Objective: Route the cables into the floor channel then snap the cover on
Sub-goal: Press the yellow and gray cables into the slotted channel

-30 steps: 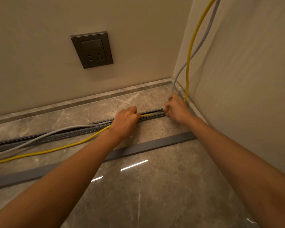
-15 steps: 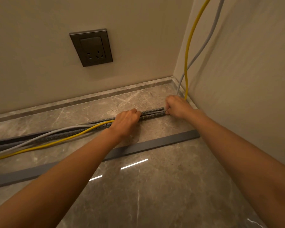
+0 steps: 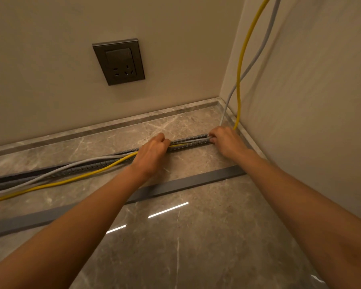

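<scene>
A grey slotted floor channel (image 3: 193,140) runs across the marble floor toward the right corner. A yellow cable (image 3: 242,59) and a grey cable (image 3: 258,51) come down the right wall and lie inside the channel between my hands. My right hand (image 3: 225,140) pinches both cables at the channel's right end. My left hand (image 3: 151,152) presses them down mid-channel. Left of it, both cables lie loose on the floor beside the channel. The flat grey cover strip (image 3: 175,187) rests on the floor, nearer to me.
A dark wall socket (image 3: 118,61) sits on the back wall above the channel. A marble skirting (image 3: 113,127) runs along the back wall. The right wall (image 3: 311,101) stands close beside my right arm. Glossy marble floor (image 3: 196,247) stretches toward me.
The view has shifted slightly. The stretch of cables between my hands has settled lower into the channel. Both hands stay at nearly the same spots.
</scene>
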`<move>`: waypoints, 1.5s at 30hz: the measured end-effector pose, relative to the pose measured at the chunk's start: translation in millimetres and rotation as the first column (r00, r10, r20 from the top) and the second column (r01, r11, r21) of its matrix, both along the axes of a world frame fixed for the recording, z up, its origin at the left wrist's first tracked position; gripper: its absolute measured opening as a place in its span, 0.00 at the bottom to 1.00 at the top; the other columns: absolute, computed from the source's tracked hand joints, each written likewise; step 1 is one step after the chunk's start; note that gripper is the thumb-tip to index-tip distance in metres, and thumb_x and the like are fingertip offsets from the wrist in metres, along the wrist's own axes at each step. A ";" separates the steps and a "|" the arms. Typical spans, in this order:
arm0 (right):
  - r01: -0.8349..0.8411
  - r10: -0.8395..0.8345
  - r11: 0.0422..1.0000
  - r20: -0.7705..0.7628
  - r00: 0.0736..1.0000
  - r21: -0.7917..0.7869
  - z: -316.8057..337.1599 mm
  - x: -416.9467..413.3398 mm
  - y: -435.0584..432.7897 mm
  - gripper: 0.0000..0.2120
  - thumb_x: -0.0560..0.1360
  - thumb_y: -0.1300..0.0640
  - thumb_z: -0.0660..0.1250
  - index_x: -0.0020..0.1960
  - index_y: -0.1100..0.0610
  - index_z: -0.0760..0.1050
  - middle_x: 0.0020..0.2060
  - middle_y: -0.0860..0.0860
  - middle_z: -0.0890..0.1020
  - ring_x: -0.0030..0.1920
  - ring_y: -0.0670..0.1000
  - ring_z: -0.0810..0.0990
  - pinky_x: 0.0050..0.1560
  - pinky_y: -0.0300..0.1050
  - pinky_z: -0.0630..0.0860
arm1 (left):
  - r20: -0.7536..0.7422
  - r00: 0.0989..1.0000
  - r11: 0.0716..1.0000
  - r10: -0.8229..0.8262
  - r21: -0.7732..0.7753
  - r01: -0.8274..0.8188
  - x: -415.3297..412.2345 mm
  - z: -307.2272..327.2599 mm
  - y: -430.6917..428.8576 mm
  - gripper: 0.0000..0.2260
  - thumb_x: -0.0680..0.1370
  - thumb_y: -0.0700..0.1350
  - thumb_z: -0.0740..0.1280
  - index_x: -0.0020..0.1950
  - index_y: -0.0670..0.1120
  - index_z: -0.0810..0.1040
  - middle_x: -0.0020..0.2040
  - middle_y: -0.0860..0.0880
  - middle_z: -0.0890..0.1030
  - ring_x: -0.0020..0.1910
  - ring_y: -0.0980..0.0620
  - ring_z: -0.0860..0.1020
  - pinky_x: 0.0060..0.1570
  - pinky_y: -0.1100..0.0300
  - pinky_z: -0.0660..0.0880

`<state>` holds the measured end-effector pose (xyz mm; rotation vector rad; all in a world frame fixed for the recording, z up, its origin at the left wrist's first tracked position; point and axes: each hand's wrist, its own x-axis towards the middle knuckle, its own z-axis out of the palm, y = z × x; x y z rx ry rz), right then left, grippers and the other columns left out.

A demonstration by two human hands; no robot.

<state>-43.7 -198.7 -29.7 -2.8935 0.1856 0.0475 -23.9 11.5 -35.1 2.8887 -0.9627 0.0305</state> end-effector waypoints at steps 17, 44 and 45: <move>0.069 -0.092 0.982 0.125 0.988 0.176 8.1 3.1 46.6 0.17 0.75 0.69 0.61 0.63 0.63 0.73 0.64 0.59 0.74 0.66 0.58 0.69 0.67 0.50 0.67 | 0.030 0.989 0.989 0.146 0.000 -0.146 -4.7 -0.9 32.2 0.10 0.79 0.37 0.60 0.55 0.38 0.79 0.53 0.38 0.79 0.52 0.39 0.76 0.49 0.50 0.72; -0.107 0.092 0.931 0.060 0.994 0.350 -2.7 17.5 158.2 0.11 0.76 0.67 0.63 0.50 0.60 0.83 0.53 0.57 0.85 0.55 0.57 0.80 0.59 0.51 0.77 | -0.212 0.940 0.947 0.268 -0.124 -0.297 9.9 15.8 123.1 0.08 0.76 0.42 0.68 0.50 0.40 0.83 0.51 0.40 0.83 0.51 0.41 0.78 0.48 0.53 0.73; -0.112 0.095 0.937 0.069 0.993 0.330 -2.5 16.0 158.5 0.11 0.76 0.66 0.63 0.51 0.60 0.83 0.53 0.57 0.84 0.56 0.57 0.80 0.59 0.51 0.76 | -0.216 0.936 0.939 0.277 -0.146 -0.312 9.9 16.0 122.4 0.08 0.75 0.42 0.69 0.50 0.40 0.83 0.51 0.40 0.83 0.52 0.41 0.78 0.48 0.53 0.73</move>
